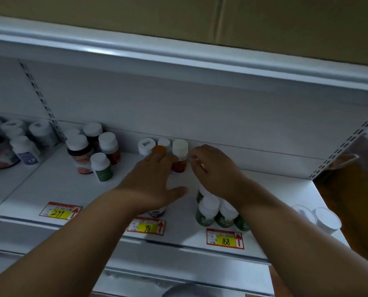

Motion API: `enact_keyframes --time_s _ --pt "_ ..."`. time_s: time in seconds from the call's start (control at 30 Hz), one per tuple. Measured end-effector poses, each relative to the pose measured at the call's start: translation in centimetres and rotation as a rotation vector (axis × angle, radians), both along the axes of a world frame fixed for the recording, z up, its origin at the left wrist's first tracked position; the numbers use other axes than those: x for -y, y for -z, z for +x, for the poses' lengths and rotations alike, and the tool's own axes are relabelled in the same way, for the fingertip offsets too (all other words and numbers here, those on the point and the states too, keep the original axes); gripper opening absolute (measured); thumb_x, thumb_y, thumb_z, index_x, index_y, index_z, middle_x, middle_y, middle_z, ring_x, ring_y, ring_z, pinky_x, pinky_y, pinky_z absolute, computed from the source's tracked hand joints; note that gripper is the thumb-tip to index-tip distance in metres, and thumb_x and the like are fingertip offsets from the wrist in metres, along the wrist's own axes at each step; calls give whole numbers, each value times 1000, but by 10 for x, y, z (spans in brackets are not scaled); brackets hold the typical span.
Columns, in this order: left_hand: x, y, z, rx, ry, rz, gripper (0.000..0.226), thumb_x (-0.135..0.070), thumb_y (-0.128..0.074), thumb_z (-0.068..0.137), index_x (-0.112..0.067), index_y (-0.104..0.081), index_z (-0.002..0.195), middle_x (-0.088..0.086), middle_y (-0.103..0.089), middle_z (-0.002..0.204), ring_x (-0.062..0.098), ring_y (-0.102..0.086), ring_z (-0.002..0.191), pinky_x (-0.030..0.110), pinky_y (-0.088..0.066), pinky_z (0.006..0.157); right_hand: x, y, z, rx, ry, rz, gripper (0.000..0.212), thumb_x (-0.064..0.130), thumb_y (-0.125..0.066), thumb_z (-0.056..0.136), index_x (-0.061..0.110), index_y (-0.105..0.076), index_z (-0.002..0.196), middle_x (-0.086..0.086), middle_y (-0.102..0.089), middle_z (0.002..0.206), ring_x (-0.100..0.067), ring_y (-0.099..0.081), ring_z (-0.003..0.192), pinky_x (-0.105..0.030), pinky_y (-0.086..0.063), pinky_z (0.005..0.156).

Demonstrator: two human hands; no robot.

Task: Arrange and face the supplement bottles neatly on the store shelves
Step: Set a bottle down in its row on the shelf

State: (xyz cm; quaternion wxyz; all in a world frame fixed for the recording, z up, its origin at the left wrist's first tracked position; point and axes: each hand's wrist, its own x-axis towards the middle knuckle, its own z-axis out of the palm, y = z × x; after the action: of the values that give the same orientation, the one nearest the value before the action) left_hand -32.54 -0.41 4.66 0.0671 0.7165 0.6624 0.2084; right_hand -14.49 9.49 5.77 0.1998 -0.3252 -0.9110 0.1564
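Observation:
On the white shelf (pixel 76 189), my left hand (pixel 155 181) reaches to the back row with straight fingers. Its fingertips touch an orange-capped bottle (pixel 159 150), and its thumb is spread to the right. Beside that stand a white bottle (pixel 146 145) and a white-capped bottle with red contents (pixel 180 155). My right hand (pixel 213 170) curls its fingers down over a white-capped bottle that is mostly hidden; only bits of white show between the fingers. Green bottles with white caps (pixel 207 213) cluster under my right wrist. A dark bottle (pixel 157 211) peeks out beneath my left wrist.
Several mixed bottles (pixel 93 151) stand at the left of the shelf, with more past the upright (pixel 18 142). Two white lids (pixel 326 219) sit at the right front corner. Price tags (pixel 225 239) line the front edge. A shelf (pixel 178 58) overhangs above, and a brown panel (pixel 350 189) bounds the right.

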Motion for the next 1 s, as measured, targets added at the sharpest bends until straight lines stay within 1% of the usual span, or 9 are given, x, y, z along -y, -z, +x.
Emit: enact_keyframes --time_s 0.2,0.43,0.53,0.6,0.7,0.77,0.83,0.9,1.0 --pt "1 7 -81 30 -40 -12 46 -48 -63 84 -24 -51 122 -1 -56 113 19 -54 101 32 -44 81 -26 17 -106 228 -90 6 18 10 -49 93 6 -65 100 -14 -54 109 -27 -54 97 -39 -44 83" --pt "-20 24 -111 111 78 -54 49 -37 -64 89 -15 -51 130 8 -56 121 24 -55 107 36 -45 90 -24 30 -131 208 84 103 21 17 -53 93 10 -58 112 -10 -56 103 -23 -55 92 -33 -42 74" --pt "-27 29 -121 196 69 -56 59 -35 -59 93 -16 -37 144 8 -48 138 24 -49 121 28 -37 97 -17 11 -121 30 105 -5 6 13 -59 87 11 -58 93 -4 -57 90 -16 -54 77 -29 -42 64" --pt "-34 25 -126 299 94 -144 63 -37 -56 94 -20 -30 149 3 -42 146 20 -45 128 33 -37 105 -8 -8 -112 -136 140 -111 13 11 -63 84 18 -58 93 0 -60 87 -17 -57 70 -25 -46 56" --pt "-41 17 -128 421 217 -211 48 -33 -63 92 -25 -46 136 -3 -59 129 13 -57 114 42 -47 97 6 -30 -103 -309 199 -327 30 12 -66 82 34 -60 101 7 -64 93 -14 -64 69 -27 -53 54" --pt "-39 15 -125 464 201 -132 43 -37 -74 81 -32 -53 117 -10 -64 109 4 -61 95 35 -52 83 13 -36 -102 -342 247 -379 31 22 -68 84 38 -57 107 10 -62 101 -7 -65 74 -20 -55 56" --pt "-35 15 -119 455 165 4 51 -38 -84 68 -33 -50 105 -11 -58 97 3 -56 82 25 -46 70 18 -37 -103 -348 330 -438 31 42 -66 84 36 -53 112 11 -62 105 -5 -65 75 -16 -52 54" --pt "-31 16 -111 362 137 140 58 -39 -87 61 -29 -48 102 -9 -51 96 8 -51 82 24 -41 67 22 -36 -104 -322 425 -504 32 51 -60 86 28 -53 107 6 -66 94 -9 -67 67 -17 -48 49" --pt "-26 12 -102 305 176 211 67 -39 -87 61 -19 -51 114 -1 -51 107 18 -52 96 33 -46 76 28 -38 -98 -377 434 -528 23 42 -60 90 20 -57 94 -2 -69 79 -15 -68 53 -20 -49 44"
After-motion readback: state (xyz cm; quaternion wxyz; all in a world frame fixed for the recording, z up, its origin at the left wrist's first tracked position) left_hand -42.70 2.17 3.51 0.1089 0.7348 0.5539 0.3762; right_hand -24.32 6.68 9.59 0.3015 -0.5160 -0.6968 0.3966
